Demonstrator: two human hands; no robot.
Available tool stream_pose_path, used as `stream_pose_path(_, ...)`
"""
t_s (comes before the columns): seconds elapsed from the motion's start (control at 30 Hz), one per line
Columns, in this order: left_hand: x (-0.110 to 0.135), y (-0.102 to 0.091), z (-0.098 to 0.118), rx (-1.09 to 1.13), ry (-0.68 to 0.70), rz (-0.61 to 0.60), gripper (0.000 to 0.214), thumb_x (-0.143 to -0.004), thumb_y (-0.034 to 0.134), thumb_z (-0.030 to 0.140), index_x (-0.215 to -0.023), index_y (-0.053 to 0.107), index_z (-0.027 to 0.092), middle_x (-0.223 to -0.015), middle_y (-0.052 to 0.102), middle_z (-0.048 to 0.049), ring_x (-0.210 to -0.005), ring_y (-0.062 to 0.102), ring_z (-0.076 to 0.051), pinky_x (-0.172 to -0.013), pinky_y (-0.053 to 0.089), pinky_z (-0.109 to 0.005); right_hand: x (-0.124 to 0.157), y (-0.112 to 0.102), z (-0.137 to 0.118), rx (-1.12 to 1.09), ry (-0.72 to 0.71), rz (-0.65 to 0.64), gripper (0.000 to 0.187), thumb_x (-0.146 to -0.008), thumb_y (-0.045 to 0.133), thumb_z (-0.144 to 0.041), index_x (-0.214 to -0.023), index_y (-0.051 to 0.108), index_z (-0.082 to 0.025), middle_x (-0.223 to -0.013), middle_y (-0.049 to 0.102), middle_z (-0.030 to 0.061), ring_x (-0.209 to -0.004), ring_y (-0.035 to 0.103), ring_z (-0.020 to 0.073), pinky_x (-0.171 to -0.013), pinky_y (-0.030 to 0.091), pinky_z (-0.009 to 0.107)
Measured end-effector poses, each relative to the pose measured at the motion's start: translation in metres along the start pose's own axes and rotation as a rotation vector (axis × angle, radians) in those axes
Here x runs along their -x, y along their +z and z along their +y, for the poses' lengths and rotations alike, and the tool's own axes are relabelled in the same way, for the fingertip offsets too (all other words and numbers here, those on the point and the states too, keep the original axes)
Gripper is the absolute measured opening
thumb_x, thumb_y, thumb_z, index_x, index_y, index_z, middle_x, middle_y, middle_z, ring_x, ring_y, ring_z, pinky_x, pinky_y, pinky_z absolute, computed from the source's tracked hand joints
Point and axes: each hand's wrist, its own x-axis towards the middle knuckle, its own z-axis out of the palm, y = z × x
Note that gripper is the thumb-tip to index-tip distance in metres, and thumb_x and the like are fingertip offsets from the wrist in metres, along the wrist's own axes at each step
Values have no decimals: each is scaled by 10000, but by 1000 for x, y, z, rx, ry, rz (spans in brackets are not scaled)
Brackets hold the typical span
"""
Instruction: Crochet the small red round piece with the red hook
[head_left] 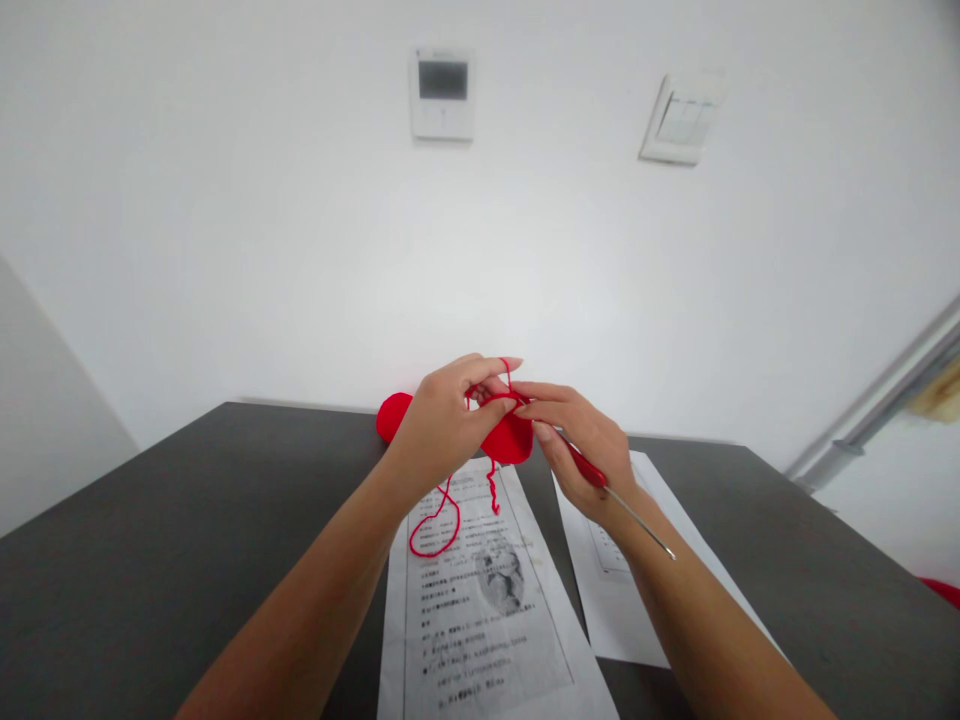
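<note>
My left hand (442, 420) is closed on a small red crocheted piece (511, 440), with red yarn looped over its raised forefinger. A loose strand of red yarn (435, 525) hangs down from it in a loop over the paper. My right hand (581, 440) is closed on a crochet hook (622, 500) with a red grip and a metal shaft that sticks out back past my wrist. The hook's tip is hidden at the red piece, where both hands meet above the table. A red ball of yarn (391, 415) lies behind my left hand.
Two printed sheets lie on the dark table (150, 560): one with text and a picture (480, 610) under my hands, another (645, 560) to its right. A wall panel (442, 92) and a light switch (682, 118) hang on the white wall. Something red (943, 590) shows at the right edge.
</note>
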Motion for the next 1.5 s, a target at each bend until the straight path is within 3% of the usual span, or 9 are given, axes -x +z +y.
stream_pose_path(0.23, -3, 2, -6, -23, -26, -18, 276, -777, 563, 153, -1029, 673, 163, -869, 680, -47, -793, 611, -151, -774, 484, -302, 1, 5, 2, -57, 72, -6, 220, -910, 448, -154, -1036, 624, -195, -1131, 651, 103, -1046, 619, 189, -883, 523, 363)
stream_pose_path(0.5, -14, 13, -57, -224, -151, -231, 279, -830, 470, 310, -738, 708, 197, -723, 685, -28, -710, 598, -180, -685, 447, -300, 23, 33, 50, -327, 594, -72, 286, -924, 449, -350, -930, 676, -177, -907, 690, 49, -868, 630, 160, -816, 500, 313)
stream_pose_path(0.63, -18, 12, -76, -193, -292, -256, 261, -776, 509, 297, -618, 678, 176, -615, 649, -33, -640, 583, -171, -621, 429, -285, 35, 43, 75, -571, 833, 64, 280, -851, 524, -397, -792, 662, -161, -824, 686, 34, -787, 639, 151, -786, 517, 309)
stream_pose_path(0.83, -24, -3, -86, 142, -417, -74, 301, -623, 631, 217, -909, 698, 149, -759, 648, -34, -626, 559, -133, -591, 462, -263, 46, 32, 107, -915, 1135, 482, 157, -745, 605, -305, -753, 640, -152, -663, 674, 23, -668, 661, 159, -628, 581, 315)
stream_pose_path(1.0, -25, -6, -112, 2, -435, 33, 414, -551, 522, 49, -919, 686, 143, -812, 664, -44, -709, 586, -156, -672, 486, -283, 71, 4, 157, -814, 1022, 851, 162, -790, 553, -280, -669, 530, -174, -581, 655, 11, -596, 670, 134, -650, 605, 293)
stream_pose_path(1.13, -25, -8, -136, -262, -376, 121, 449, -547, 444, 5, -894, 692, 143, -830, 672, -46, -786, 598, -169, -821, 474, -312, 90, -27, 194, -640, 783, 867, 359, -838, 510, -447, -583, 368, -237, -431, 545, -34, -430, 601, 84, -607, 574, 205)
stream_pose_path(1.3, -26, -10, -147, 25, -449, 354, 368, -673, 512, 124, -1013, 654, 134, -903, 678, -58, -750, 608, -141, -698, 496, -262, 92, -45, 202, -629, 756, 894, 410, -867, 432, -534, -586, 317, -258, -426, 563, -24, -469, 632, 93, -629, 566, 192)
stream_pose_path(1.4, -19, 11, -143, 173, -592, 232, 223, -684, 557, 136, -874, 671, 127, -738, 672, -37, -628, 581, -108, -660, 487, -247, 85, -26, 188, -659, 761, 856, 400, -874, 433, -540, -611, 381, -243, -530, 648, 7, -623, 690, 129, -681, 586, 245)
stream_pose_path(1.5, 1, 48, -139, 276, -661, -99, 165, -661, 571, 117, -782, 682, 131, -621, 647, -22, -541, 551, -106, -567, 462, -244, 77, 13, 159, -710, 795, 798, 344, -901, 429, -443, -658, 463, -203, -597, 686, 34, -646, 710, 164, -640, 605, 296)
